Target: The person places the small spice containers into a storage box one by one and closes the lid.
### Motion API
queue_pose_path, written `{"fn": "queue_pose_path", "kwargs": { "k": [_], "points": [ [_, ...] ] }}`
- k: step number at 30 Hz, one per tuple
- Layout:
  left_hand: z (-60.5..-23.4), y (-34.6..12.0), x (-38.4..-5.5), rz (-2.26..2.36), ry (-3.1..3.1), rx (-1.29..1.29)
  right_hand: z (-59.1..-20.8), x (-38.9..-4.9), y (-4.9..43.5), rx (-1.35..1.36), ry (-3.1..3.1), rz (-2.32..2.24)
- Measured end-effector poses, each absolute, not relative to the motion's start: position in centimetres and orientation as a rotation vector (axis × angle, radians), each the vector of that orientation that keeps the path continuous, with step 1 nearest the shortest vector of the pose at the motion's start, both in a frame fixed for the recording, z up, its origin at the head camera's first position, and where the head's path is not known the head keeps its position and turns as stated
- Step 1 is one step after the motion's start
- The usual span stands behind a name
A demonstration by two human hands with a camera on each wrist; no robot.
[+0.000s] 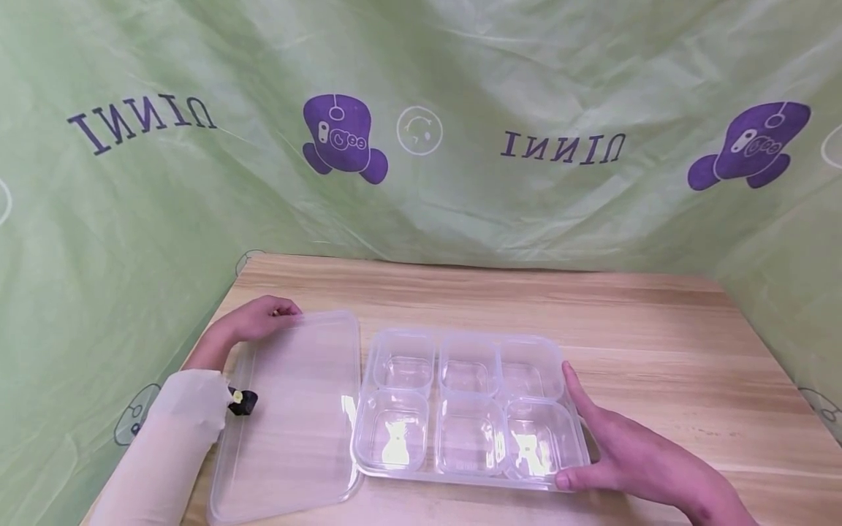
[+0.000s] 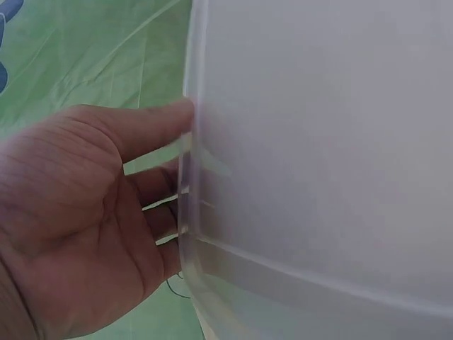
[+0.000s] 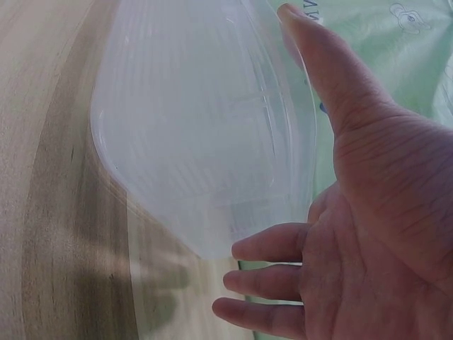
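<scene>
A frosted, translucent rectangular lid (image 1: 296, 416) is at the left in the head view. My left hand (image 1: 263, 319) pinches its far left edge; in the left wrist view the thumb of that hand (image 2: 92, 205) lies on the near side of the lid (image 2: 318, 142), with the fingers behind its rim. Right of the lid stands a clear plastic container (image 1: 460, 478) with several small square boxes (image 1: 469, 431) inside. At its right end, my right hand (image 1: 618, 449) touches the side, thumb at the near corner and fingers extended, as the right wrist view also shows beside the container (image 3: 191, 127).
Beneath everything is a wood-grain table (image 1: 691, 365). A green curtain (image 1: 460, 212) with purple prints hangs behind and at both sides. A black strap piece (image 1: 243, 402) sits at my left wrist, over the lid's left edge.
</scene>
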State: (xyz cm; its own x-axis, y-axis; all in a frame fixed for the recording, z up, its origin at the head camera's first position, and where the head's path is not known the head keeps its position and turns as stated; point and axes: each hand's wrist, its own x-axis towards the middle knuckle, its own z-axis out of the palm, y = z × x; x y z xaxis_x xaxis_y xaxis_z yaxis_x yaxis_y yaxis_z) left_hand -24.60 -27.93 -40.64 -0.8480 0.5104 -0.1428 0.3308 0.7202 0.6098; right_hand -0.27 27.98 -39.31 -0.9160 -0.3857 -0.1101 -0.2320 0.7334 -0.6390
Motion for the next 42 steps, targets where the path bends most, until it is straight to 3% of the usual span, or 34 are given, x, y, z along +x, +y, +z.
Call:
{"fn": "queue_pose_path", "kwargs": {
  "k": [16,42],
  "points": [
    [-40.4,-28.3,-25.1,0.816,2.682,0.713,-39.0,-0.5,28.1,-0.467,2.670,-0.969],
    [-40.0,-34.3,-24.6,1.088,2.681,0.336,-39.1,-0.3,28.0,-0.470,2.666,-0.962]
  ]
}}
